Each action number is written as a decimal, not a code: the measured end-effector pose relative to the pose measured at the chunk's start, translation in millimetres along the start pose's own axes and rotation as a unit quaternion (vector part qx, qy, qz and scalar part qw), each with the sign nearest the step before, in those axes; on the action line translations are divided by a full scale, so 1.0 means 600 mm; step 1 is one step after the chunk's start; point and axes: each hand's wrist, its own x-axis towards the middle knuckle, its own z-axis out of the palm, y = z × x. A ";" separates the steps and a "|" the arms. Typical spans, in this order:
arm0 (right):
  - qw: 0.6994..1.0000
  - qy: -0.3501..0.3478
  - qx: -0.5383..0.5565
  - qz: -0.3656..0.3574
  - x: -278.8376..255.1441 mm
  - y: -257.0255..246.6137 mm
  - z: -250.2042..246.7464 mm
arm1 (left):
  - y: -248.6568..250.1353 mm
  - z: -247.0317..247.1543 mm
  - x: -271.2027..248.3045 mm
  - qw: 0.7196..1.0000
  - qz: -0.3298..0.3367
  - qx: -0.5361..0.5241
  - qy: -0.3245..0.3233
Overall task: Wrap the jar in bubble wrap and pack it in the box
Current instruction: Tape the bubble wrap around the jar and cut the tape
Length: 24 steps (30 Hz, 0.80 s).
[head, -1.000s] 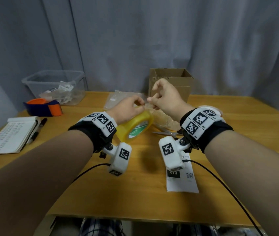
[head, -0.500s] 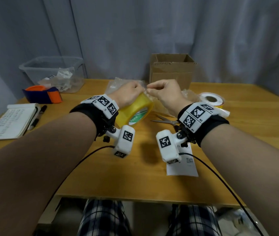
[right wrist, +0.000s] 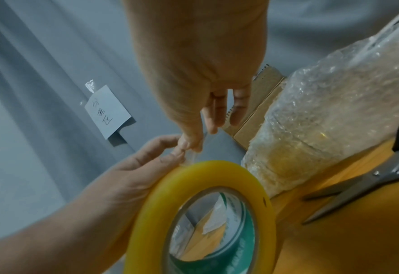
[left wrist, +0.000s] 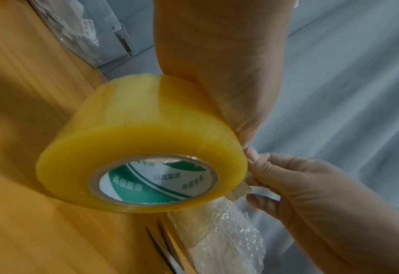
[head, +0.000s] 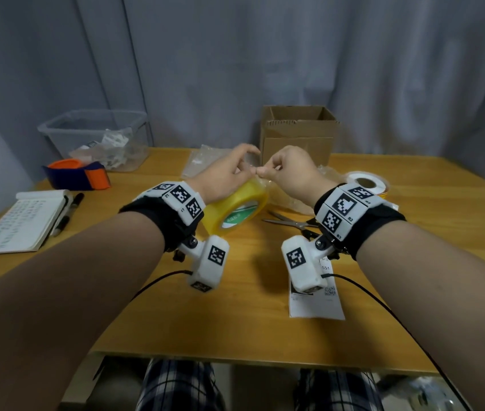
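My left hand (head: 235,170) grips a yellow tape roll (head: 235,209) above the table, and the roll tilts toward me. Thumb and forefinger of my right hand (head: 282,167) pinch the loose tape end at the roll's top edge, touching the left fingertips. The left wrist view shows the tape roll (left wrist: 142,153) with its green-printed core. The jar in bubble wrap (right wrist: 322,120) lies on the table just behind the roll, and only partly shows as the jar (head: 325,173) in the head view. The open cardboard box (head: 297,134) stands behind the hands.
Scissors (head: 288,222) lie under my right wrist, and a white tape roll (head: 365,185) is to their right. At the left are a clear bin (head: 96,137), an orange and blue dispenser (head: 78,173), a notebook (head: 19,221) and a pen (head: 68,209). A paper slip (head: 315,301) lies near the front.
My right hand's fingers have come down from a raised spread and now pinch the tape end. The left hand still holds the roll, and the head view has tipped downward.
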 end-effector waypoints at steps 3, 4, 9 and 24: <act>0.999 -0.012 -0.036 -0.012 -0.001 -0.001 0.000 | -0.008 -0.001 0.006 0.998 0.031 0.052 -0.010; 0.999 -0.014 -0.040 -0.012 -0.002 0.000 0.001 | -0.010 -0.002 0.006 0.998 0.029 0.063 -0.009; 0.999 -0.020 -0.027 0.024 -0.008 0.013 -0.003 | -0.030 -0.026 -0.005 0.987 -0.009 0.161 0.027; 0.996 0.005 -0.080 0.047 -0.020 0.056 -0.025 | -0.049 0.028 -0.023 0.886 -0.052 0.418 -0.195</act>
